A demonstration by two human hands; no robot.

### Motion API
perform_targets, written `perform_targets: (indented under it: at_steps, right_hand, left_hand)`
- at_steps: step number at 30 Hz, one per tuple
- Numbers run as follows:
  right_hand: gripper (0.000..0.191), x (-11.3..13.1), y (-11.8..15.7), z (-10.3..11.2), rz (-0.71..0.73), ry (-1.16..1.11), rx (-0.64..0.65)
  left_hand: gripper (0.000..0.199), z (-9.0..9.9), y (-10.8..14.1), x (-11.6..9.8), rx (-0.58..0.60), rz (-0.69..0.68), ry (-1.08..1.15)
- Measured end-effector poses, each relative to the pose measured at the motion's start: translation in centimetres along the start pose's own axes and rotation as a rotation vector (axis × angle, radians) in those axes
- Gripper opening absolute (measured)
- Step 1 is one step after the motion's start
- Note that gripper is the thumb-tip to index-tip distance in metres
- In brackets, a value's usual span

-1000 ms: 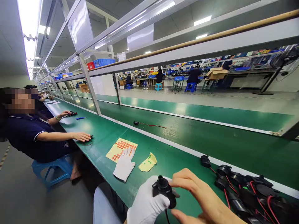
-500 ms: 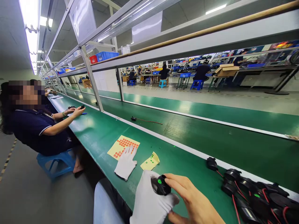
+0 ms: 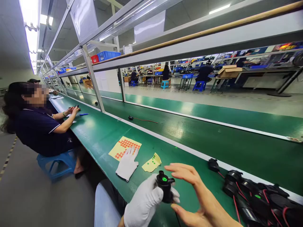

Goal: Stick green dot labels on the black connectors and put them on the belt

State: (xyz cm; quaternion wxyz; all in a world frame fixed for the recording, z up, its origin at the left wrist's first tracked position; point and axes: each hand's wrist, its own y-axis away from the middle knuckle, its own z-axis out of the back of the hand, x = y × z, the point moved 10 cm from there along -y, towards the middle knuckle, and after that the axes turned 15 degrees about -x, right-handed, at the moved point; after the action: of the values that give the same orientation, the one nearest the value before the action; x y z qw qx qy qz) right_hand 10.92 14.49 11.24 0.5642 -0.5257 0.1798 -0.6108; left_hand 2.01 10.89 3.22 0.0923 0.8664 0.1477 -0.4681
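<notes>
My left hand (image 3: 144,201), in a white glove, grips a black cylindrical part (image 3: 165,189) that stands roughly upright with a green dot on top. Bare and with thumb and fingers spread, my right hand (image 3: 201,198) is just right of the part. A loose white glove (image 3: 127,165) lies over the lower edge of a yellow sheet of red round stickers (image 3: 118,147). Beside it is a smaller torn yellow sheet (image 3: 146,166) with a few green stickers.
Several black parts with red wires (image 3: 251,198) are heaped at the right. One small wired part (image 3: 131,118) lies on the green belt (image 3: 189,130) behind the white rail. A person (image 3: 40,132) sits at the left on a blue stool (image 3: 55,165), hands over the bench.
The black part has turned upright in my left hand. My right hand has opened away from it. The small wired part has shifted left, and the seated person's hands have lowered.
</notes>
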Motion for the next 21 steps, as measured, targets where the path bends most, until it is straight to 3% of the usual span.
perform_targets:
  at_steps: [6,11,16,21]
  right_hand:
    - [0.036,2.3,-0.3,0.6,0.214,0.241,-0.079]
    - [0.023,2.8,0.4,0.2,0.301,0.319,-0.051]
    - [0.029,2.9,0.3,0.4,0.264,0.282,0.005]
    - [0.029,2.3,-0.3,0.0,0.147,0.196,0.139]
  left_hand:
    - [0.066,0.8,-0.4,0.6,-0.134,0.071,-0.179]
    - [0.059,1.5,-0.8,1.7,-0.176,0.024,-0.226]
    - [0.063,1.8,-0.7,1.9,-0.188,0.009,-0.204]
    - [0.065,0.6,-0.5,1.5,-0.142,0.052,-0.307]
